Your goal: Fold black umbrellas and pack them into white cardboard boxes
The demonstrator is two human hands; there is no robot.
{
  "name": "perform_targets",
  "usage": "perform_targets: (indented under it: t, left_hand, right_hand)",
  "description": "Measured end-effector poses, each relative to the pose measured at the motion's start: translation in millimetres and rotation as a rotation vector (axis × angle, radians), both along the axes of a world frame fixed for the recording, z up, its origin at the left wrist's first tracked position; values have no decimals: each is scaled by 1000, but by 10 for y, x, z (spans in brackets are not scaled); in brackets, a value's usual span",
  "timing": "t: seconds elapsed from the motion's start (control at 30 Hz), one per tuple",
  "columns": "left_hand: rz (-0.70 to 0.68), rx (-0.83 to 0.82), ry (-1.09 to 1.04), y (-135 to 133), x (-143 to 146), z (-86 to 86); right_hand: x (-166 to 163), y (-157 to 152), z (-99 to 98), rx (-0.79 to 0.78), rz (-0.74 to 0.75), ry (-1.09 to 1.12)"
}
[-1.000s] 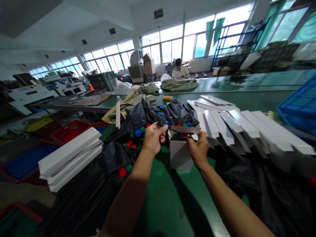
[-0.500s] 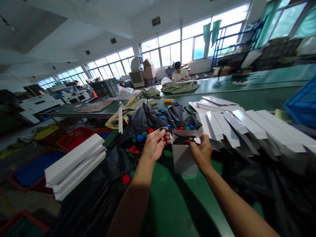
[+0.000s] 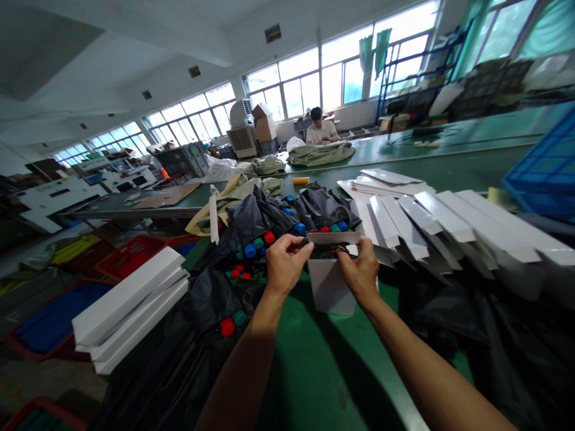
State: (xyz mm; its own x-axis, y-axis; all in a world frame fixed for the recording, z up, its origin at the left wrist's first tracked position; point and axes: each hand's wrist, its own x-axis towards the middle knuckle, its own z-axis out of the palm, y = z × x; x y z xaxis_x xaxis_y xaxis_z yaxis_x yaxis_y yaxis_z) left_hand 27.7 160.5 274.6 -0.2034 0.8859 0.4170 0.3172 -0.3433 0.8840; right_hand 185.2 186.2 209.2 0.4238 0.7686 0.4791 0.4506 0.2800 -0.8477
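Observation:
A white cardboard box [image 3: 331,286] stands on end on the green table, its top open and black contents [image 3: 330,251] showing inside. My right hand [image 3: 363,272] grips the box at its right side, thumb over the front rim. My left hand [image 3: 285,263] is closed in a pinch at the box's upper left edge, with a bit of black cord [image 3: 306,240] at the fingertips. How far the cord runs into the box is hidden. Behind the hands lie black plastic bags [image 3: 251,212] with red, blue and green caps [image 3: 250,250] poking out.
White boxes [image 3: 431,224] lie in a row to the right, and another stack [image 3: 130,305] is at the left. A blue crate [image 3: 539,173] stands far right; red crates [image 3: 130,257] are beyond the table's left edge. A person [image 3: 321,129] sits across the table.
My left hand has moved from holding the black cord stretched out left of the box to the box's upper edge. My right hand stays on the box. The view has shifted slightly.

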Motion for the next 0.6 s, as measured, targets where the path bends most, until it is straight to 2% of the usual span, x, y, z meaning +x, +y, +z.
perform_targets:
  t: [0.1, 0.17, 0.23, 0.33, 0.43, 0.6]
  left_hand:
    - [223, 197, 412, 5, 129, -126]
    - [344, 194, 611, -8, 208, -189]
    - [404, 126, 758, -34, 264, -213]
    - [404, 19, 906, -78, 300, -180]
    - [331, -52, 992, -92, 296, -111]
    - [260, -152, 919, -5, 241, -58]
  right_hand:
    - [-6, 5, -10, 30, -5, -3]
    - [-8, 10, -23, 52, -12, -9]
    - [-8, 14, -37, 69, -8, -14]
    - [-6, 16, -53, 69, -6, -15]
    - [-4, 20, -61, 68, -9, -17]
    - [-9, 36, -65, 75, -29, -12]
